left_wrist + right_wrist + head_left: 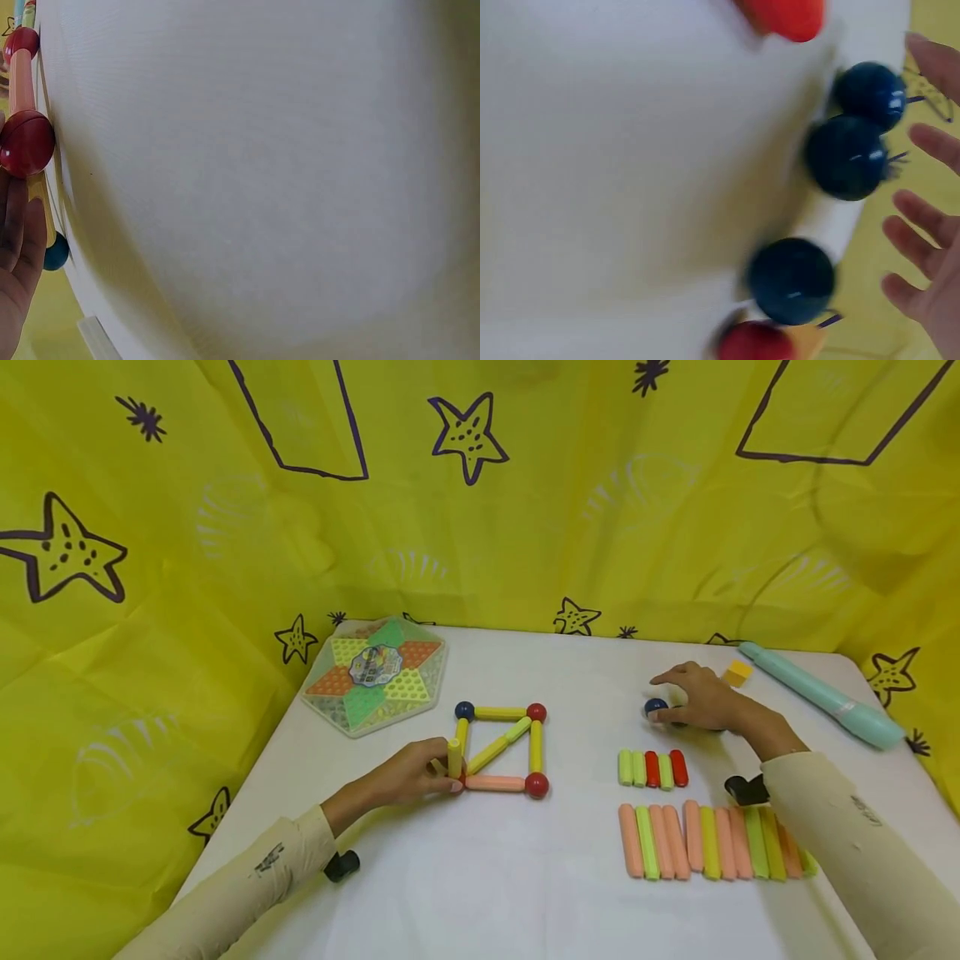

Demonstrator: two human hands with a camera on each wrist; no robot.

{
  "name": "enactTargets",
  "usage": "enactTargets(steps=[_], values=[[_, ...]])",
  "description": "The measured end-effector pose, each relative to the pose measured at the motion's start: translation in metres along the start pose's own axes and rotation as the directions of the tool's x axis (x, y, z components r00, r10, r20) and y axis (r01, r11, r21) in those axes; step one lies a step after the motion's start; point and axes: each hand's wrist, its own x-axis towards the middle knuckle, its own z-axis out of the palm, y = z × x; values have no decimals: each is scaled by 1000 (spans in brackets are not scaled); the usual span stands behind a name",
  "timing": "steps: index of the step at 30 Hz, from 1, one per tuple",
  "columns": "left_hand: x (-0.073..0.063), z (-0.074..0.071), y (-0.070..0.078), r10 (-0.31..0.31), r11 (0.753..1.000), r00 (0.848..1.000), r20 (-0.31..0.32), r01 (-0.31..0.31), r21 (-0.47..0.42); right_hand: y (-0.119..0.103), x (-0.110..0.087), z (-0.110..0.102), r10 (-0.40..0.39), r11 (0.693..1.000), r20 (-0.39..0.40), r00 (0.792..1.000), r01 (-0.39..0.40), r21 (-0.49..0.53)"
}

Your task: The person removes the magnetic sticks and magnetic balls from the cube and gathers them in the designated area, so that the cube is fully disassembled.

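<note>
My left hand (412,772) grips the red ball (27,144) at the near-left corner of a flat square of sticks and balls, its fingers around it. A yellow stick (454,758) stands upright at that corner. The square has a blue ball (465,711), red balls (536,785) at other corners, yellow sides, a pink near stick (495,783) and a yellow-green diagonal (498,747). To the right, my right hand (701,697) hovers with spread fingers near blue balls (847,157); the right wrist view shows a gap between fingertips and balls. A red ball (756,343) lies beside them.
Short green and red sticks (652,769) lie in a row, above a longer row of pink, yellow and green sticks (705,843). A hexagonal star-patterned game board (352,710) is at back left. Back right hold a yellow cube (737,673) and a teal tube (825,697).
</note>
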Motion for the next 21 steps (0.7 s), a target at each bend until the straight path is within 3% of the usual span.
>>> enactTargets(steps=[4, 7, 10, 14, 18, 21], values=[[-1, -1, -2, -1, 1000, 1000, -6, 1, 28, -29, -1, -7, -62, 995, -73, 995, 68, 72], [-1, -2, -3, -4, 999, 1000, -3, 4, 45, -69, 0, -5, -156, 976, -104, 982, 169, 139], [-2, -4, -5, -17, 999, 1000, 16, 16, 47, -117, 5, 8, -268, 935, -92, 959, 282, 217], [-2, -6, -9, -30, 999, 999, 44, 29, 38, -175, 17, 34, -408, 858, -55, 911, 403, 318], [-2, -8, -9, -31, 999, 998, 59, 30, 19, -216, 29, 62, -490, 798, -51, 870, 471, 375], [-2, -10, -8, -16, 1000, 998, 62, 15, 13, -235, 36, 80, -522, 776, -71, 850, 508, 374]])
